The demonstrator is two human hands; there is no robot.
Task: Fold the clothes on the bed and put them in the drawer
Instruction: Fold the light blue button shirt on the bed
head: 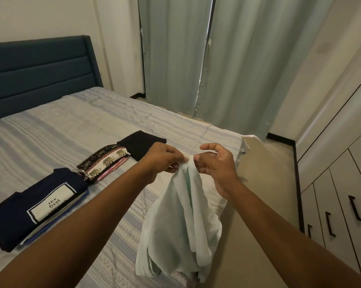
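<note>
A pale mint-white garment (181,223) hangs in front of me over the near right corner of the bed (88,121). My left hand (163,161) and my right hand (215,165) pinch its top edge close together, and its lower part bunches on the sheet. Three folded piles lie in a row on the bed to the left: a navy shirt with a white "the best" label (38,206), an elephant-print cloth on pink fabric (105,161), and a black piece (142,144).
White cabinets with drawers and black handles (341,208) line the right wall. A strip of beige floor (269,183) runs between bed and cabinets. Green curtains (217,59) hang at the back, and a blue headboard (38,69) stands at the left.
</note>
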